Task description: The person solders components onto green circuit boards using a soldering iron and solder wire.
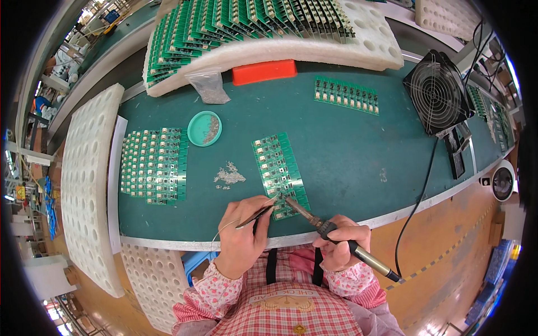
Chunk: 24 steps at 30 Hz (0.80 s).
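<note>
My left hand (238, 238) pinches dark tweezers (255, 217), whose tips are at the lower left of a green circuit board panel (273, 162). A thin pale wire (219, 228) curves out beside that hand; it looks like solder wire. In my right hand (346, 241) is a soldering iron (358, 252), its tip touching or just above the panel's lower part. The exact contact point is too small to make out. Left of the panel lies a loose pile of tiny silvery parts (230, 176). Behind it stands a round turquoise dish (197, 130) with more of them.
Overlapping board panels (154, 165) lie at left beside a white foam sheet (89, 179). At the back are a foam tray (314, 53) of panels, a red block (263, 73), a clear bag (210, 87) and another panel (346, 96). A fan (434, 95) stands right, near the iron's cable (417, 207).
</note>
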Each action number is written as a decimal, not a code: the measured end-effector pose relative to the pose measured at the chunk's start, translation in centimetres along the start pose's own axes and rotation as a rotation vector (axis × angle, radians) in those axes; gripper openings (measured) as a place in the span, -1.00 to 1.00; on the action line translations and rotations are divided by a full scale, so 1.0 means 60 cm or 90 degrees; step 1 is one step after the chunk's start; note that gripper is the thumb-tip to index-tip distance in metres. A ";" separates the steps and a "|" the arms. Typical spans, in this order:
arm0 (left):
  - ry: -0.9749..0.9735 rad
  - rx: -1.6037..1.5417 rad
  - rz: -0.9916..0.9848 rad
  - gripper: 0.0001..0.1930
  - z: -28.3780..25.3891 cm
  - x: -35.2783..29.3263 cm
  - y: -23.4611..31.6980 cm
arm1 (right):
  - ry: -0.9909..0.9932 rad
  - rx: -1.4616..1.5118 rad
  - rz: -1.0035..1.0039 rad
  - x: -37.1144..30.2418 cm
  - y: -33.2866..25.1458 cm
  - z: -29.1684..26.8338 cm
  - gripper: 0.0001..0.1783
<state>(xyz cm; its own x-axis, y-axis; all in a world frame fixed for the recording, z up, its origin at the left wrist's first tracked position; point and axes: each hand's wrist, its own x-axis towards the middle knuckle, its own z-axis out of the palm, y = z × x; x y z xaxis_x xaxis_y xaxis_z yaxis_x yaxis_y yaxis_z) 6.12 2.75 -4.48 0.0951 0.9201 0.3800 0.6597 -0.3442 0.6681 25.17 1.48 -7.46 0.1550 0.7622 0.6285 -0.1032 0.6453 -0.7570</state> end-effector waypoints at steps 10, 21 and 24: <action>-0.007 0.006 -0.011 -0.78 0.001 -0.001 0.001 | -0.088 -0.081 0.008 0.009 -0.007 -0.007 -0.70; -0.009 -0.001 -0.012 -0.79 -0.001 0.000 0.001 | -0.022 -0.123 0.098 0.003 -0.014 -0.007 -0.89; -0.009 -0.001 -0.017 -0.79 -0.002 -0.001 0.002 | -0.066 -0.186 0.084 0.015 -0.019 -0.001 -0.87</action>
<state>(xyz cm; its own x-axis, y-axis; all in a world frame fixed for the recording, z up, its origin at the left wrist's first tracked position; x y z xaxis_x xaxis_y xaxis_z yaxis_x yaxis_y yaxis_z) 6.09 2.66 -4.35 0.0888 0.9315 0.3527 0.6614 -0.3199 0.6783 25.50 1.45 -6.04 0.0565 0.8492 0.5250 0.1727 0.5096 -0.8429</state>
